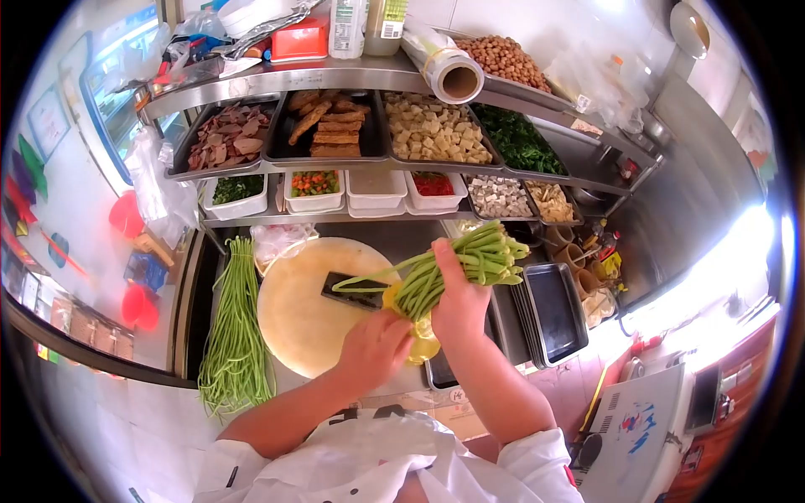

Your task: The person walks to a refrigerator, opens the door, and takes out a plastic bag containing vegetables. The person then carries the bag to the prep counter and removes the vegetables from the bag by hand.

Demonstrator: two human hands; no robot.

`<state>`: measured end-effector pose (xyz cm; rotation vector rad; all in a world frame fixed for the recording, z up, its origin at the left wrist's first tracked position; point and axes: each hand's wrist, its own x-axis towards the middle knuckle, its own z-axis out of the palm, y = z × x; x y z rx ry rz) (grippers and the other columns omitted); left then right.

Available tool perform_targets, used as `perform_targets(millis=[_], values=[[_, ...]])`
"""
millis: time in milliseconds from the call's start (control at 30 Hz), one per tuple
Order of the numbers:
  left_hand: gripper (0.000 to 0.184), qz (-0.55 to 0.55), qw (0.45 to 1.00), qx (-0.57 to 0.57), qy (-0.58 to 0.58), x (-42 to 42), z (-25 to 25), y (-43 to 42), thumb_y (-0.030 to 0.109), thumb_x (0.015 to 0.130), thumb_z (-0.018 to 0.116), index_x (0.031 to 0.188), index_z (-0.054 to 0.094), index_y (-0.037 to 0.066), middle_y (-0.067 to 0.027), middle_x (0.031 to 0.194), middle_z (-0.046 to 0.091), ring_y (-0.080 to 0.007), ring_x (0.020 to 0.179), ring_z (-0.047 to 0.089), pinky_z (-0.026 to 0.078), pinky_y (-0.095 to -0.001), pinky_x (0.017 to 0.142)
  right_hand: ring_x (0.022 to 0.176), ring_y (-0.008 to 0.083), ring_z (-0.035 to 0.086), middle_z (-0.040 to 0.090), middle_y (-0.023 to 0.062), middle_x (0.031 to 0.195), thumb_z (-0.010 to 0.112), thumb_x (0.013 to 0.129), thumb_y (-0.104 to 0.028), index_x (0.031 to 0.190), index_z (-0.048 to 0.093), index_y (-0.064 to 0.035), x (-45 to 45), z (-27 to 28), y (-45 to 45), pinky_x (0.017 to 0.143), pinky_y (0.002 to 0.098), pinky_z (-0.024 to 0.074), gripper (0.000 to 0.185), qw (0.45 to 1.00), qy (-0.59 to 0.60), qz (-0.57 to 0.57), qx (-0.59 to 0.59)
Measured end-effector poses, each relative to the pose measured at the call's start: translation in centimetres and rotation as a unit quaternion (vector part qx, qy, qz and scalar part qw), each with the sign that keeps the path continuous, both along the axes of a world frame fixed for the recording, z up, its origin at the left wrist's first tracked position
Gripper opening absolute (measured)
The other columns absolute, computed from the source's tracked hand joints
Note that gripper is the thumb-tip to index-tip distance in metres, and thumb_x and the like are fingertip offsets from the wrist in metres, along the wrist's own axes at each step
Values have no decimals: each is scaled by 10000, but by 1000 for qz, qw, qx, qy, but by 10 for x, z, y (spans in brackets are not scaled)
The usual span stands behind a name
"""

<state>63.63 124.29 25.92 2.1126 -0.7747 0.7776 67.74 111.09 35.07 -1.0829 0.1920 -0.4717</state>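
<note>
My right hand is wrapped round a bunch of long green vegetable stalks, held tilted over the right side of a round chopping board. Just below the bunch, my left hand is closed, its fingers pinched at a yellow, shiny strip that looks like tape or plastic round the stalks. A dark, flat, rectangular blade like a cleaver lies on the board, partly hidden by the stalks. Left of the board, a larger bundle of the same kind of stalks hangs over the counter's front edge.
Above the counter, a metal shelf bears trays of meat, tofu cubes and chopped greens. Lower white tubs hold cut vegetables. Black trays are stacked at right. A plastic wrap roll juts from the top shelf.
</note>
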Motion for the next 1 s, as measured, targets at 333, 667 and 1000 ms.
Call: perform_targets(millis=[333, 667, 1000], values=[[187, -45, 989, 142, 4, 7, -51, 63, 68, 756, 724, 919, 632, 68, -71, 893, 628, -272, 821, 618, 494, -401, 708, 939, 172, 617, 622, 44, 1055, 763, 892, -136, 1183, 561, -67, 30, 46, -25, 784, 353, 554, 360, 992, -46, -54, 102], [213, -7, 968, 224, 114, 14, -105, 90, 72, 756, 643, 967, 642, 52, -98, 971, 609, -299, 927, 597, 511, -413, 799, 889, 205, 648, 668, 68, 952, 655, 952, -150, 1006, 635, -34, 31, 158, -34, 811, 374, 558, 130, 955, -220, 67, 185], [324, 72, 895, 344, 274, 35, -144, 107, 75, 788, 606, 1112, 601, 61, -126, 1055, 635, -317, 1013, 636, 542, -435, 817, 688, 204, 612, 613, 60, 799, 617, 923, -144, 924, 614, -34, 14, 246, -14, 637, 397, 566, 110, 904, -425, 12, -33]])
